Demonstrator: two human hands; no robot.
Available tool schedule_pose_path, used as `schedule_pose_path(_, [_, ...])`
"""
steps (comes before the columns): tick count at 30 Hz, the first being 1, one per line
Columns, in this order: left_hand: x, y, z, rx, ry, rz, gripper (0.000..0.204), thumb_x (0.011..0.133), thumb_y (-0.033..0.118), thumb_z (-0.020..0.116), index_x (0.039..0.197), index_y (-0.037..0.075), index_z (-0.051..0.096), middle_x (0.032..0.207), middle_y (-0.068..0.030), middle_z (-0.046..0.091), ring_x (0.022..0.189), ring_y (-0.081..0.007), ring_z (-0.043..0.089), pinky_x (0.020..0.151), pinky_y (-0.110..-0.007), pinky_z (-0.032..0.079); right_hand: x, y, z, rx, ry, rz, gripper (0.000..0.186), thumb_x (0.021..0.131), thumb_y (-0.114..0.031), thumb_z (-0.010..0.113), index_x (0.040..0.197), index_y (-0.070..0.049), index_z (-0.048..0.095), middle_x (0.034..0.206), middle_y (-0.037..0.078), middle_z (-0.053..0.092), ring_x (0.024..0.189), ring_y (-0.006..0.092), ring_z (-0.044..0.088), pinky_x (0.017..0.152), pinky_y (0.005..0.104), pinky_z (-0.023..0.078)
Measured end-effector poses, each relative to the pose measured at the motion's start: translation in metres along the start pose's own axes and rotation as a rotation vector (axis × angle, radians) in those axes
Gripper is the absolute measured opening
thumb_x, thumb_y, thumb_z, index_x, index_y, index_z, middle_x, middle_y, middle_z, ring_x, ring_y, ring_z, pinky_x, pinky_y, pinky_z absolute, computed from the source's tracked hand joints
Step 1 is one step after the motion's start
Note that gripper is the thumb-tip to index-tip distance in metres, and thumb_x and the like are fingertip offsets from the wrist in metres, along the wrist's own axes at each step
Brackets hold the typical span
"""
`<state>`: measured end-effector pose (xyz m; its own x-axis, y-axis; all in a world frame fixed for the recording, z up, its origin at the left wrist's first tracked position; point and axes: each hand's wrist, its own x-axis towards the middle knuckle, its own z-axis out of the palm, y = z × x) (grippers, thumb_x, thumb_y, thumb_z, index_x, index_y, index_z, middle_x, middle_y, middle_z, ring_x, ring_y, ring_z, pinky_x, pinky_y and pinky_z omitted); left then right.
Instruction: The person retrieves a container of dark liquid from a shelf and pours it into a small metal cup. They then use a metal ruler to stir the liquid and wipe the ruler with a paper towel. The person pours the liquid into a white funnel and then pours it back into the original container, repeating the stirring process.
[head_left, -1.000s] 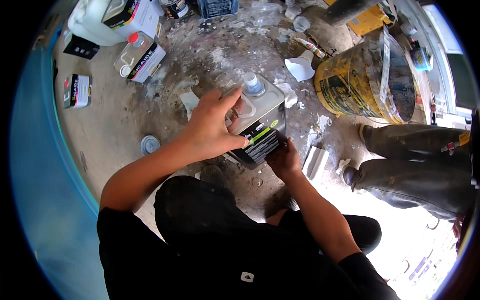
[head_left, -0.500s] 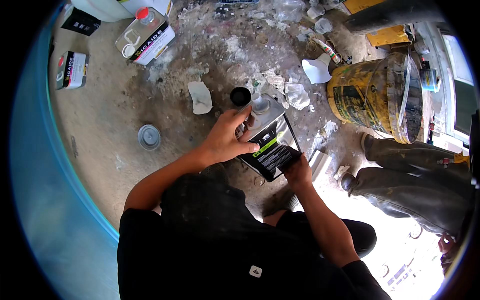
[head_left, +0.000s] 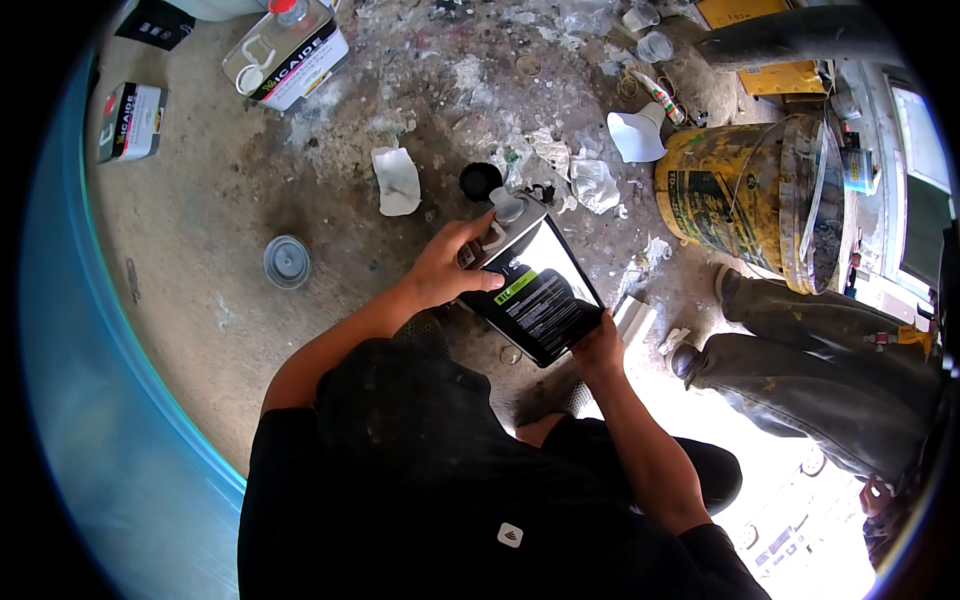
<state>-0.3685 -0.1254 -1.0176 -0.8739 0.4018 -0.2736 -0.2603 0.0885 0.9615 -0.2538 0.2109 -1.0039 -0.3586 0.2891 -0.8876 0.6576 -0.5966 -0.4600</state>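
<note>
A rectangular metal can with a black label and a green band is tipped between my two hands. My left hand is wrapped round its upper end by the handle, thumb lying on the label. At the opposite end, my right hand grips the bottom corner. The can's pale spout points away from me, close to the rim of a round black cup on the floor. Whether any liquid leaves the spout, I cannot tell.
Left of the cup lies a torn white sheet; a small grey tub sits nearer. Two other cans, one larger and one smaller, stand far left. A paint-stained yellow bucket and another person's legs are at right.
The can has tipped further, its spout end moving left toward the black cup and its label face catching more light. Both hands keep their hold. The whole view has shifted slightly.
</note>
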Motion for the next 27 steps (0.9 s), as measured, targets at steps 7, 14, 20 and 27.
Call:
schedule_pose_path(7, [0.002, -0.017, -0.006, -0.158, -0.042, -0.059, 0.094, 0.077, 0.023, 0.089, 0.156, -0.001, 0.044, 0.136, -0.013, 0.054, 0.131, -0.0249, 0.052, 0.113, -0.035, 0.036, -0.027, -0.006, 0.031, -0.053, 0.161, -0.035, 0.042, 0.108, -0.046, 0.053, 0.075, -0.02, 0.048, 0.06, -0.004, 0.038, 0.053, 0.0134, 0.044, 0.052, 0.0317, 0.037])
schedule_pose_path(14, [0.01, -0.021, -0.011, -0.247, -0.091, -0.085, 0.094, 0.079, 0.02, 0.087, 0.156, -0.005, 0.041, 0.143, -0.0145, 0.057, 0.13, -0.0216, 0.054, 0.112, -0.033, 0.038, -0.014, -0.003, 0.004, -0.077, 0.087, -0.004, 0.034, 0.107, -0.043, 0.055, 0.084, -0.018, 0.053, 0.06, -0.003, 0.042, 0.058, 0.0161, 0.052, 0.061, 0.0383, 0.046])
schedule_pose_path(20, [0.014, -0.025, -0.009, -0.351, -0.13, -0.111, 0.093, 0.08, 0.017, 0.086, 0.157, -0.006, 0.039, 0.143, -0.0122, 0.058, 0.13, -0.0194, 0.054, 0.112, -0.032, 0.038, -0.03, -0.005, 0.016, -0.082, 0.118, -0.027, 0.034, 0.107, -0.043, 0.055, 0.086, -0.016, 0.057, 0.062, -0.004, 0.044, 0.059, 0.0147, 0.052, 0.058, 0.0362, 0.044])
schedule_pose_path(27, [0.013, -0.02, -0.008, -0.372, -0.129, -0.136, 0.091, 0.081, 0.015, 0.085, 0.157, -0.006, 0.039, 0.143, -0.0114, 0.058, 0.129, -0.0187, 0.054, 0.112, -0.032, 0.039, -0.031, -0.005, 0.012, -0.101, 0.101, -0.031, 0.036, 0.108, -0.045, 0.054, 0.087, -0.015, 0.06, 0.064, -0.004, 0.047, 0.059, 0.0126, 0.051, 0.058, 0.0321, 0.045])
